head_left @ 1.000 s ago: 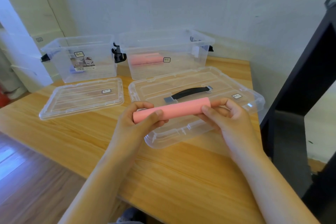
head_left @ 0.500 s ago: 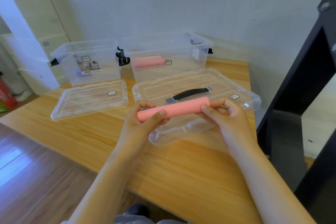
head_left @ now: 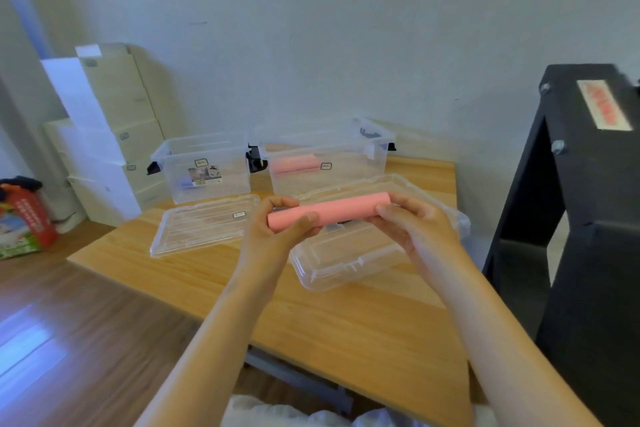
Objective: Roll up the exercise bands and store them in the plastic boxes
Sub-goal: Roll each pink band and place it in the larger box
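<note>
While left hand (head_left: 277, 236) pinches pink roll (head_left: 332, 211), right hand (head_left: 420, 236) grips other end.

I see the left grip (head_left: 273, 230) and right grip (head_left: 417, 230) have carried the rolled pink band (head_left: 329, 211) toward 12 o'clock, from the near half of the large lid (head_left: 346, 263) to across its middle. My view has tipped up, bringing in a red bag (head_left: 26, 218) at 9 o'clock and the black stand (head_left: 588, 184) top at 3 o'clock.

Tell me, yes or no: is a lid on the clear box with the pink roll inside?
No: the clear box stands open-topped, while the small lid and the large lid lie flat on the table.
</note>
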`<state>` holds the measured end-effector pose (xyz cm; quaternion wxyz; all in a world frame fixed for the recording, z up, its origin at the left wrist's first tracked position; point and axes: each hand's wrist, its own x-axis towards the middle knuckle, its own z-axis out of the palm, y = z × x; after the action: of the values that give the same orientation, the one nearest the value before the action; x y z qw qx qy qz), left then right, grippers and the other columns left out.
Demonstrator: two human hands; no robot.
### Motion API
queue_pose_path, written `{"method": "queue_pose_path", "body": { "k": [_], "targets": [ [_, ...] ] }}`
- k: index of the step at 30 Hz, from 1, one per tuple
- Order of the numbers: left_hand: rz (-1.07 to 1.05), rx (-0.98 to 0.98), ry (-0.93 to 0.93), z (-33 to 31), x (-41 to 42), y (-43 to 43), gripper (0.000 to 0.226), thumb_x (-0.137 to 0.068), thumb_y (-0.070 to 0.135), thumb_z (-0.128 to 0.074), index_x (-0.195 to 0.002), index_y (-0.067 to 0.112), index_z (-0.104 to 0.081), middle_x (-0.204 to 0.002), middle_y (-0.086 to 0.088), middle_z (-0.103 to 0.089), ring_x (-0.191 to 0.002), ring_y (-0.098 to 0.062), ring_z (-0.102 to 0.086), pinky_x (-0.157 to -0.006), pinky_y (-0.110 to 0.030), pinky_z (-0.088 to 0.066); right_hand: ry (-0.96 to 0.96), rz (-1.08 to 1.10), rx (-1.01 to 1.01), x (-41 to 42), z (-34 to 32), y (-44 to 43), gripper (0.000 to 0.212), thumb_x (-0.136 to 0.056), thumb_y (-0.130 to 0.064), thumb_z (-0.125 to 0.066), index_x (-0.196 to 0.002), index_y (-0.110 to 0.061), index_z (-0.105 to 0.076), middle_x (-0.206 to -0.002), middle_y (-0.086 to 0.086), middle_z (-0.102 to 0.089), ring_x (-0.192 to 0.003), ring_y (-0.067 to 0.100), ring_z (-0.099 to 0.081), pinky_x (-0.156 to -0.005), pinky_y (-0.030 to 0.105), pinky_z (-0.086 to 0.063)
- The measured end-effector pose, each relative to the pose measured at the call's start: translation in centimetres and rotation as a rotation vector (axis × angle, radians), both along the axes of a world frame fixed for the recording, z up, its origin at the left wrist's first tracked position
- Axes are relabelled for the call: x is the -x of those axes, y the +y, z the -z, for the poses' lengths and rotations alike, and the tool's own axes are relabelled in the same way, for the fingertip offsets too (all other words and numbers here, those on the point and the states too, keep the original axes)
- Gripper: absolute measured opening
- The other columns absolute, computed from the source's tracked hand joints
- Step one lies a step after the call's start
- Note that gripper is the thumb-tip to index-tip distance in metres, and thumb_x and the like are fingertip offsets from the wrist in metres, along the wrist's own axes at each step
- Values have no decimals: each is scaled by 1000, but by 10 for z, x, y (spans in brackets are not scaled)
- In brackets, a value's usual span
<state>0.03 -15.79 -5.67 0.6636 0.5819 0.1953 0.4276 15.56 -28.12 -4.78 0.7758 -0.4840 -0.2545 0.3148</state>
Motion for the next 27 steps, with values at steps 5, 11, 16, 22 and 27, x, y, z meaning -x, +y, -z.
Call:
{"method": "queue_pose_path", "body": {
  "k": [5, 11, 16, 22, 27],
  "targets": [
    [3, 38, -29, -16, 12, -11, 27, -81, 3, -72, -102, 6, -56, -106, -15, -63, -91, -27, -72, -76, -25, -58, -57, 4, -12, 13, -20, -10, 23, -84, 0, -64, -107, 2, -66, -92, 10, -73, -82, 18, -72, -78, 20, -56],
    [143, 305, -172, -23, 35, -18, 33, -92, 8, -60, -121, -8, -56, -119, -21, -66, -102, -28, -70, -87, -29, -57, -49, 22, -18, 31, -25, -16, 23, -83, 0, -66, -106, 4, -67, -96, 16, -73, -87, 24, -72, -80, 23, -57],
    [103, 372, -178, -28, 45, -21, 33, -89, 5, -62, -120, -8, -57, -113, -20, -68, -98, -26, -71, -82, -27, -58, -30, 29, -27, 41, -30, -17, 18, -83, -2, -68, -101, -3, -69, -92, 10, -74, -87, 22, -72, -81, 23, -56],
    [74, 348, -131, -30, 36, -8, 25, -90, 3, -63, -112, -5, -59, -106, -17, -70, -89, -21, -73, -72, -20, -58, 21, 28, -39, 34, -32, -7, 16, -83, 1, -66, -98, -1, -68, -92, 12, -73, -84, 22, -72, -78, 21, -57],
    [43, 294, -35, -22, -3, 24, 23, -88, 9, -66, -109, 1, -60, -103, -13, -72, -91, -20, -73, -72, -21, -58, 78, 49, -12, -2, -27, 21, 18, -83, 1, -66, -101, -1, -68, -95, 13, -73, -87, 24, -72, -83, 24, -56]
  ]
}}
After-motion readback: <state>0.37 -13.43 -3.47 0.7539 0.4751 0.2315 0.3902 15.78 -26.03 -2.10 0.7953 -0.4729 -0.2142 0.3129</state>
